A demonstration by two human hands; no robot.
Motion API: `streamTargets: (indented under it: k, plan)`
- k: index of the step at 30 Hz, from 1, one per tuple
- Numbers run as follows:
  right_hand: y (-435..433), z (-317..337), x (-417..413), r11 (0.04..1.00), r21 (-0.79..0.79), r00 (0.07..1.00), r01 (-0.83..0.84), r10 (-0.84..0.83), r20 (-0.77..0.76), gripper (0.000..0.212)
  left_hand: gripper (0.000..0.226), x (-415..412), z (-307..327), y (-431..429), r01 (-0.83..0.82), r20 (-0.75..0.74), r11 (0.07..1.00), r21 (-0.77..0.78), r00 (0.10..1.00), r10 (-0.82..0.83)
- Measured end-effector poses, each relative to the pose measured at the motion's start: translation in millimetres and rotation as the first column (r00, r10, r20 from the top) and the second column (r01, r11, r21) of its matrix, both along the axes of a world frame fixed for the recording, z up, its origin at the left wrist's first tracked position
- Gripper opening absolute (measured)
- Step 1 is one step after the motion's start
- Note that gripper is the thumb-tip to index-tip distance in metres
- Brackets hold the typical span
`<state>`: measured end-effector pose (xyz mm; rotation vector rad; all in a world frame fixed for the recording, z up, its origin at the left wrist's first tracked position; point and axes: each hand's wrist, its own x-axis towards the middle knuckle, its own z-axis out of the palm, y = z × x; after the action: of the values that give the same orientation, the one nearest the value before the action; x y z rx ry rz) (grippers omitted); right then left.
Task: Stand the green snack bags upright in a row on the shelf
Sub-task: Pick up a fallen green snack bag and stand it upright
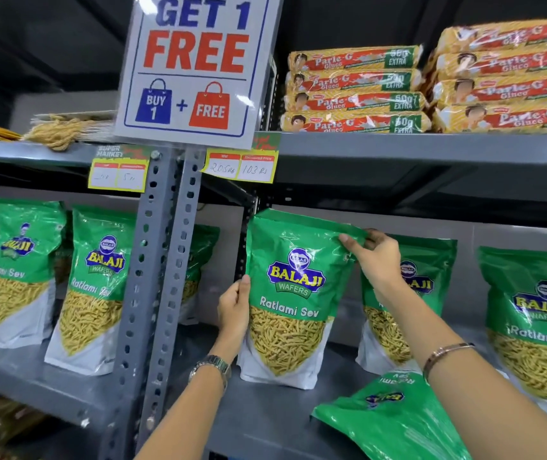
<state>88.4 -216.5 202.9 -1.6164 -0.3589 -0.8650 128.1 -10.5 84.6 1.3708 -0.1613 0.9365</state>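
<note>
Green-and-white snack bags (287, 293), grey shelf (285, 423), yellow-and-red biscuit packs (355, 91).

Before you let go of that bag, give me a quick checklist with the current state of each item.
1. Held bag upright, label facing out: ok.
2. Its base resting on the shelf: ok, white bottom edge meets the surface.
3. Left hand steadying the side, right hand pinching the top corner: ok.
4. Clear of the upright bag behind: cannot tell, they overlap in view.
5. Whether it stands unaided once released: cannot tell.
6. All bags upright: not ok, the flat bag lies upside down at the front.
</note>
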Motion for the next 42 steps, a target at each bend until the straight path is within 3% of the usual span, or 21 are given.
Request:
streamTargets:
  k: [9,15,20,24,27,29,37,40,42]
  plan:
    - [5.0,10.9,2.7,0.996,0.027,0.995,0.089,-0.090,0.035,0.065,0.049,12.3,0.7,-5.7,-0.157,0.013,0.987,-0.034,0.987,0.158]
    - [5.7,10.9,10.9,0.998,0.062,0.998,0.013,-0.009,-0.065,0.064,0.054,19.2,-0.4,-2.7,-0.105,-0.012,0.993,-0.057,0.994,0.105]
    - [1.7,17.9,11.5,0.998,0.048,0.997,0.047,-0.044,-0.056,0.070,0.056,23.1,-1.0,-1.6,-0.047,-0.053,0.994,-0.096,0.998,0.042]
    - [3.0,16.2,12.7,1.000,0.021,0.996,-0.014,0.016,-0.082,0.041,0.056,23.4,-3.7,0.5,0.024,-0.077,0.993,-0.117,0.996,-0.033]
    - [1.7,14.2,11.8,0.999,0.000,0.995,-0.033,0.033,-0.094,0.020,0.042,20.6,-7.2,0.0,0.086,-0.095,0.987,-0.138,0.991,-0.099]
    - [1.0,14.3,11.7,0.999,0.002,0.994,-0.050,0.050,-0.097,0.017,0.035,17.3,-7.3,-0.8,0.114,-0.091,0.978,-0.173,0.987,-0.131]
    - [3.2,11.0,18.6,0.998,0.064,0.998,-0.001,0.005,-0.068,0.036,0.032,14.7,-6.5,-2.9,0.171,-0.067,0.955,-0.244,0.979,-0.192]
    - [1.3,8.5,20.0,0.998,0.068,0.997,-0.003,0.009,-0.082,0.061,0.028,13.2,-5.2,-2.0,0.182,-0.073,0.950,-0.254,0.976,-0.207]
    - [-0.2,9.0,19.8,0.998,0.064,0.997,-0.003,0.008,-0.073,0.064,0.028,12.1,-4.3,-2.6,0.177,-0.072,0.953,-0.248,0.977,-0.200]
